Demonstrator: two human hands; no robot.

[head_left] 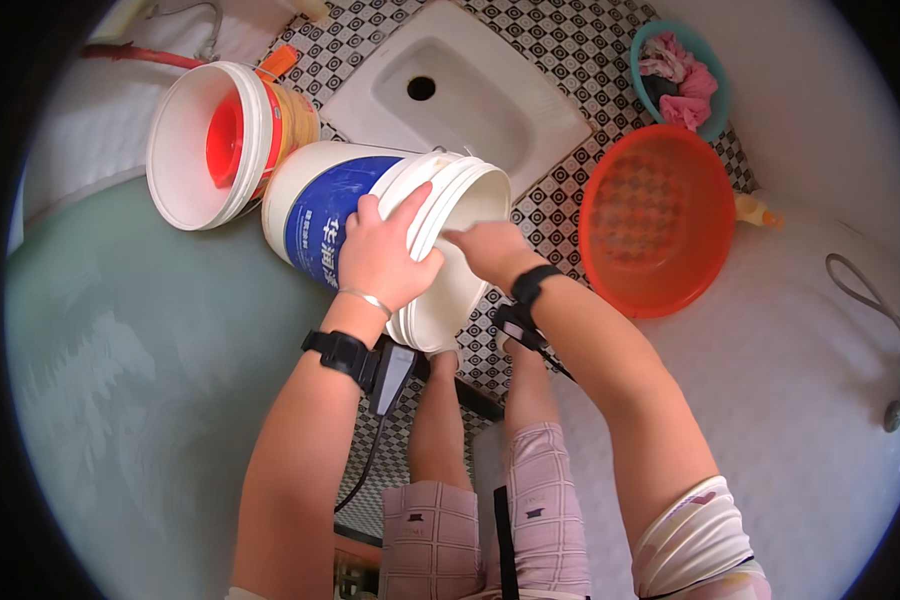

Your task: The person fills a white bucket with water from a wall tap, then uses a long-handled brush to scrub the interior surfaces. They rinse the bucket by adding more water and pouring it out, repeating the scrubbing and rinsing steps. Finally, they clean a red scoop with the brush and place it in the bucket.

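A large white plastic bucket with a blue label lies tilted on its side, its mouth turned toward me. My left hand grips the near rim of this bucket, fingers over the edge. My right hand reaches inside the bucket's mouth; its fingers are hidden within, so I cannot tell whether they hold anything. Both wrists wear black bands with small devices, and the left wrist also carries a thin bangle.
A second white bucket with a red scoop inside lies at the left. An orange basin leans at the right, a teal bowl with pink cloth behind it. A white squat toilet pan is set in the patterned tile floor.
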